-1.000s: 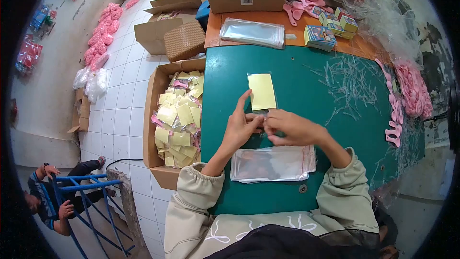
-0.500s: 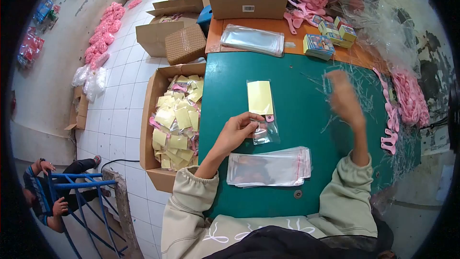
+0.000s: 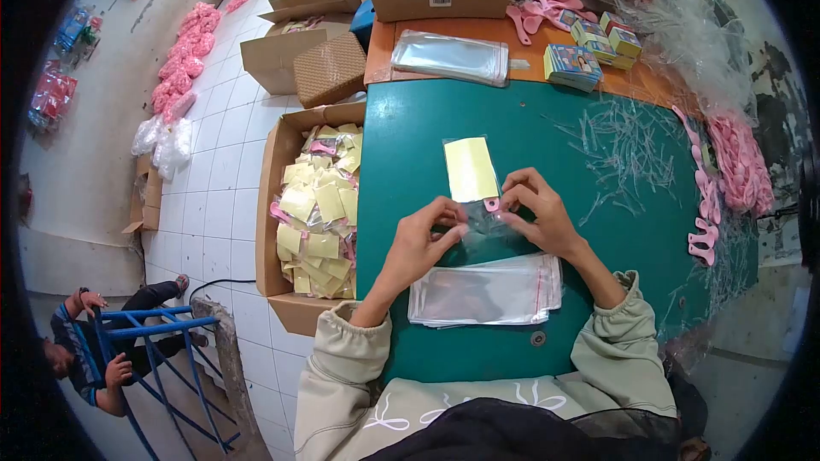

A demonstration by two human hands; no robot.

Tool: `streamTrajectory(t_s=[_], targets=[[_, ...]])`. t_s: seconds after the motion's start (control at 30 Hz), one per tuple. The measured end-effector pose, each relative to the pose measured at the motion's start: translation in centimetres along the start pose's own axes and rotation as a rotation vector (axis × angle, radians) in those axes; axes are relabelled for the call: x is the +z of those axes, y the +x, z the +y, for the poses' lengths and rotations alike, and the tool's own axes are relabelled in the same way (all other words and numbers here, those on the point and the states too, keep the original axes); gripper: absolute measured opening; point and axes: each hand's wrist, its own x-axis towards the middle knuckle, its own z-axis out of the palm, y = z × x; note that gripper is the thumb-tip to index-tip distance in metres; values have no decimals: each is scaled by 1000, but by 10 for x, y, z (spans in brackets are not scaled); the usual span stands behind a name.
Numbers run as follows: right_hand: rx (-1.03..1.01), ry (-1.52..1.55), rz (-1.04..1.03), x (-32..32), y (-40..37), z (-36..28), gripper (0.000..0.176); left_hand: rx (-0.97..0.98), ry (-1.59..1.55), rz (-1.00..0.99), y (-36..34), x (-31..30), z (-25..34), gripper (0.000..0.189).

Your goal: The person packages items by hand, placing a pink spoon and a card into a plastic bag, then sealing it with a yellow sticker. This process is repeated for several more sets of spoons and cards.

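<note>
A clear plastic bag (image 3: 483,226) lies on the green table in front of me, holding a pale yellow card (image 3: 471,169) and a pink piece with a hole (image 3: 492,204). My left hand (image 3: 424,237) pinches the left edge of the bag's near end. On the other side, my right hand (image 3: 544,215) has its thumb and fingers closed on the right edge, beside the pink piece. Just below both hands rests a stack of flat clear bags (image 3: 483,292).
At left stands a cardboard box (image 3: 267,213) full of bagged yellow cards. Thin clear strips (image 3: 628,149) are scattered at right, near pink spoon-like pieces (image 3: 704,196). Small card stacks (image 3: 571,67) and more clear bags (image 3: 450,57) lie at the back. A person (image 3: 85,358) sits at lower left.
My right hand has come from the scattered strips at the right to the bag and closed on its edge. My left hand still holds the bag, whose near end has been drawn up.
</note>
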Motion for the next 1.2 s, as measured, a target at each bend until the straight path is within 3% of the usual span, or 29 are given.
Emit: streamTrajectory(t_s=[0.27,0.37,0.57,0.73,0.97,1.07,1.17,1.2], targets=[[369,518,107,16,-6,8,9,-9,147,159,2,8,-9,11],[477,540,100,17,-2,5,8,-13,143,184,4,10,-6,10],[522,516,200,23,1,7,7,-73,-54,231,9,15,-12,20],[505,509,214,23,1,9,8,-137,-45,230,9,14,-7,19],[509,442,163,22,1,-4,24,-101,-15,202,8,13,-9,23],[306,-21,65,-12,-8,-15,25,-168,-4,178,2,0,-4,30],[237,-403,142,-100,-42,-6,23,-189,-43,324,-20,-34,4,34],[319,-586,185,-139,-62,4,26,-227,-43,405,-31,-50,4,34]])
